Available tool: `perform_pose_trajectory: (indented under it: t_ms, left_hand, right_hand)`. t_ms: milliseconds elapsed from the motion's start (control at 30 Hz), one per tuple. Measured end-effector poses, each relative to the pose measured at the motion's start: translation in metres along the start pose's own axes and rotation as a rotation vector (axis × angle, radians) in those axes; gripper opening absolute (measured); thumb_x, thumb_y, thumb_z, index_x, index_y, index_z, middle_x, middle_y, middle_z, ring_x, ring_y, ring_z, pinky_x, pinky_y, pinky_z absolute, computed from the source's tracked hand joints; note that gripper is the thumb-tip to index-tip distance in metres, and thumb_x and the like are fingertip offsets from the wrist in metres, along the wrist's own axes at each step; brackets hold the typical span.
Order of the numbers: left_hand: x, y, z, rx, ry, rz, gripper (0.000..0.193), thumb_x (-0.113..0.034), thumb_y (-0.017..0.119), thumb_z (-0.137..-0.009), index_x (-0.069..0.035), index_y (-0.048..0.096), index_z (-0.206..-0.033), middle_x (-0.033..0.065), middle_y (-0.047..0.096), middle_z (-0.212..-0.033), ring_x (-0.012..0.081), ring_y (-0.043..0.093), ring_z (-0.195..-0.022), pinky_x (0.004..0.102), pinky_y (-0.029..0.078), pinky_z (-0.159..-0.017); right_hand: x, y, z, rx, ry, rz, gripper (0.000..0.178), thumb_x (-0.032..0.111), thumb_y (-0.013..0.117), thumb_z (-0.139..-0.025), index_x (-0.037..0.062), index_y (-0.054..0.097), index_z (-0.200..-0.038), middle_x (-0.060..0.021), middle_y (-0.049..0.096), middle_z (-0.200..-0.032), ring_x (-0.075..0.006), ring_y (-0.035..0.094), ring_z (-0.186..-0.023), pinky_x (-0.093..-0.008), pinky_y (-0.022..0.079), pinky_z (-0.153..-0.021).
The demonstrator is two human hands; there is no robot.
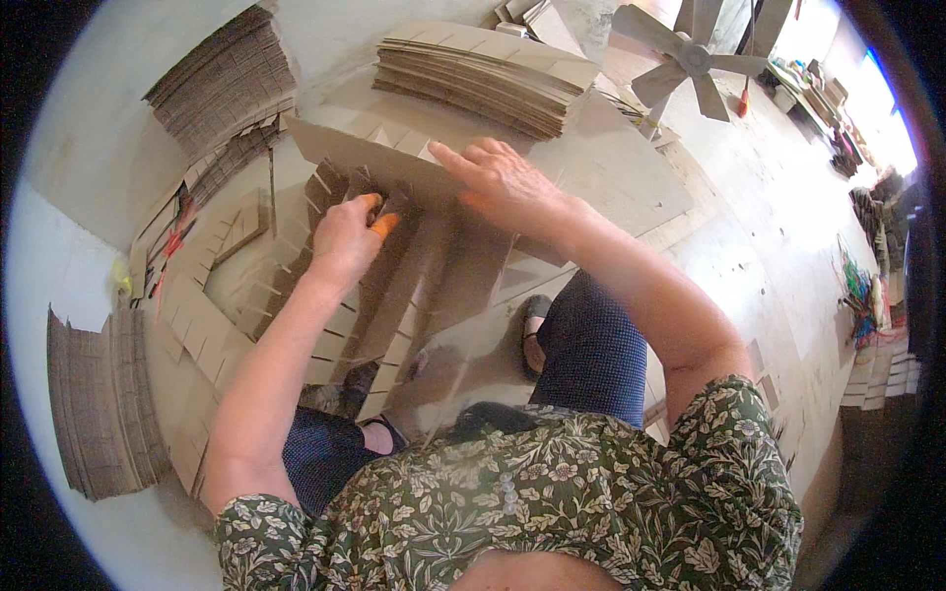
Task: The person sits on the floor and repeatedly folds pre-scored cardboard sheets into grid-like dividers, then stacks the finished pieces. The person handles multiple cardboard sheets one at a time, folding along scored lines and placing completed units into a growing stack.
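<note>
So we had both hands on the cardboard here, arms reaching out ahead of us. The main piece was a long brown cardboard panel (379,158), tilted up in front of us and running from upper left down toward the right. Our right hand (503,182) was at its top edge, pointer finger stretched out to the left and kind of apart from the rest. Couldn't honestly tell if those fingers were clamped on the panel or just resting against it, since part of the hand was blurry.

Our left hand (347,236) was on the near side, down among a bunch of slotted cardboard strips (394,313) that ran from the panel back toward our legs. It had orange covers (384,226) on the fingertips. Those fingers were bent, with a small gap showing between the tips, but we couldn't tell if they had a strip pinched in there.

Around us, a thick cardboard stack (478,79) sat just past the panel, with a taller pile (222,84) by the wall at upper left and another bundle (103,404) at lower left. There was also a grey fan (695,59) top right, and some colorful cords (862,295) well off to the right.
</note>
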State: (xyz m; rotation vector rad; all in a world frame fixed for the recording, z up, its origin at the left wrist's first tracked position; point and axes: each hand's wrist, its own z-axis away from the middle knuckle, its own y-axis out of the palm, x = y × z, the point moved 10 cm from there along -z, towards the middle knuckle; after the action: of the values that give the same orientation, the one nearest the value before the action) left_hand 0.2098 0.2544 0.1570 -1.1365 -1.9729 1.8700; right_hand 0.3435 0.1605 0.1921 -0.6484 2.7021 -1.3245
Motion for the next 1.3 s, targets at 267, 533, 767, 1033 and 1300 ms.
perform_pose_trajectory:
  t_ms: [267, 533, 767, 1033, 1300]
  left_hand:
    - [0.014, 0.041, -0.014, 0.032, 0.074, 0.159, 0.022, -0.013, 0.065, -0.084, 0.0, 0.066, -0.101, 0.0203, 0.066, -0.092, 0.0317, 0.065, -0.084, 0.0364, 0.05, -0.075]
    - [0.06, -0.032, 0.006, -0.356, 0.047, 0.241, 0.023, -0.025, 0.065, -0.086, -0.008, 0.069, -0.1, 0.0145, 0.068, -0.08, 0.0266, 0.064, -0.07, 0.0322, 0.05, -0.066]
    - [0.232, -0.112, 0.082, -0.518, -0.275, -0.18, 0.041, -0.034, 0.063, -0.087, -0.005, 0.061, -0.117, 0.0153, 0.067, -0.103, 0.0282, 0.063, -0.094, 0.0377, 0.049, -0.081]
    - [0.356, -0.091, 0.238, -0.245, -1.001, -0.138, 0.093, -0.044, 0.071, -0.077, 0.005, 0.026, -0.141, 0.0285, 0.047, -0.132, 0.039, 0.047, -0.122, 0.0407, 0.039, -0.101]
    - [0.392, -0.088, 0.259, -0.368, -0.966, 0.023, 0.101, -0.044, 0.076, -0.072, 0.009, 0.023, -0.14, 0.0295, 0.043, -0.135, 0.0379, 0.044, -0.126, 0.0407, 0.037, -0.104]
  right_hand:
    - [-0.022, 0.034, 0.006, 0.407, 0.089, -0.106, 0.054, -0.001, 0.053, -0.076, 0.0043, 0.049, -0.129, -0.0211, 0.063, -0.083, -0.0361, 0.062, -0.088, -0.0423, 0.049, -0.078]
    - [-0.016, 0.056, 0.017, 0.501, 0.157, 0.073, 0.048, 0.002, 0.057, -0.075, 0.0085, 0.054, -0.123, -0.0157, 0.06, -0.107, -0.0344, 0.054, -0.109, -0.0549, 0.036, -0.096]
    - [-0.023, 0.069, 0.015, 0.389, 0.132, 0.078, 0.046, 0.003, 0.056, -0.079, 0.0091, 0.056, -0.125, -0.013, 0.039, -0.143, -0.0359, 0.034, -0.133, -0.0469, 0.03, -0.109]
    - [-0.045, 0.052, -0.003, 0.094, 0.104, -0.002, 0.042, 0.0, 0.056, -0.077, 0.0082, 0.058, -0.118, -0.0148, 0.054, -0.125, -0.0375, 0.047, -0.119, -0.0488, 0.04, -0.097]
    - [-0.02, 0.037, 0.005, 0.029, 0.103, -0.026, 0.034, 0.007, 0.061, -0.083, 0.0069, 0.06, -0.118, -0.0162, 0.056, -0.123, -0.0391, 0.046, -0.121, -0.0463, 0.04, -0.1]
